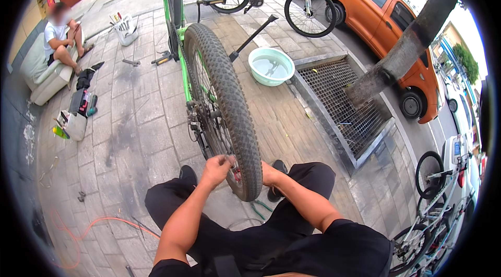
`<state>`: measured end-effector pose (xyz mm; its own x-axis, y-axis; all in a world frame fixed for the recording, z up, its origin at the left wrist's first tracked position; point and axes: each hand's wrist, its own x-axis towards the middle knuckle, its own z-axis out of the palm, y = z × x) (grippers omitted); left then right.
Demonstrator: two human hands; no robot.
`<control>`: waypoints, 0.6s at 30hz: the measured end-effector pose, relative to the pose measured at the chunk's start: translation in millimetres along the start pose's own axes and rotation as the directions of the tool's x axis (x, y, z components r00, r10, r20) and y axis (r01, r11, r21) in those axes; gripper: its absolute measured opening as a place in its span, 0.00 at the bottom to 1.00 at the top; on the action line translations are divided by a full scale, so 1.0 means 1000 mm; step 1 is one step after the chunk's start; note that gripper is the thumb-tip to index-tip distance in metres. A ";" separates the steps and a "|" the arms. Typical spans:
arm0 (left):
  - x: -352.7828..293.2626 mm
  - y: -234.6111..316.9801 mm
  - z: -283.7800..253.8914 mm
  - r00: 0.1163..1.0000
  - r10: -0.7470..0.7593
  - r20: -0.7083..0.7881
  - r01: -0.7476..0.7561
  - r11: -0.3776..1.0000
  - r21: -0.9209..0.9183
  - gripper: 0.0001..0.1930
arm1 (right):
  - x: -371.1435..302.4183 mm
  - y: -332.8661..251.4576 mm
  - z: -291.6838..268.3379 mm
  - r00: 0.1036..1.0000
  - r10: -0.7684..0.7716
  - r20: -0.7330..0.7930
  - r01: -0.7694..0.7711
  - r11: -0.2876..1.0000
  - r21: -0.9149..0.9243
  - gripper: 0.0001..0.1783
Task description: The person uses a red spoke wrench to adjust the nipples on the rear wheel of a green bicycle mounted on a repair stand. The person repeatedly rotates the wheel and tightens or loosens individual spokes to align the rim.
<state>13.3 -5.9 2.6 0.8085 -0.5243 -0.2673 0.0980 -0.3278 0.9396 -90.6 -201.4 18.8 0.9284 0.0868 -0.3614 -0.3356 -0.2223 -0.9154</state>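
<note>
A bicycle wheel with a knobby black tyre [241,120] stands upright between my knees, mounted on a bright green bicycle frame [183,63]. My left hand [215,170] is at the left side of the wheel, low near the rim, its fingertips pinched together by the spokes. What they hold, if anything, is too small to make out. Just below those fingertips a red patch [237,176] shows at the rim. On the tyre's other side is my right hand [269,174], its fingers hidden behind the tyre. The rear derailleur [194,120] hangs at the hub's left.
A pale green basin of water [271,66] stands right of the wheel, beside a metal tree grate [347,99]. Green-handled pliers [259,209] and an orange hose [107,219] lie on the paving. A toolbox [73,123] and a seated person [60,37] are at left.
</note>
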 end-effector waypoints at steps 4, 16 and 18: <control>-0.013 0.018 0.003 0.994 0.037 -0.099 -0.023 0.991 0.133 0.24 | 0.002 0.024 0.022 0.993 0.111 0.038 -0.101 0.650 0.753 0.09; -0.023 -0.016 -0.014 0.833 -0.159 0.530 0.332 0.910 -0.248 0.17 | 0.013 0.054 0.033 0.985 0.016 0.170 -0.152 0.536 0.831 0.12; -0.023 -0.008 -0.001 0.899 -0.103 0.427 0.205 0.958 -0.202 0.15 | 0.010 0.054 0.033 0.990 0.005 0.144 -0.121 0.576 0.809 0.15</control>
<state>-5.0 9.6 1.7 0.4688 -0.7727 -0.4279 0.3772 -0.2629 0.8880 -104.5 -180.8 -40.3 0.8940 0.2248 -0.3876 -0.4345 0.6467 -0.6269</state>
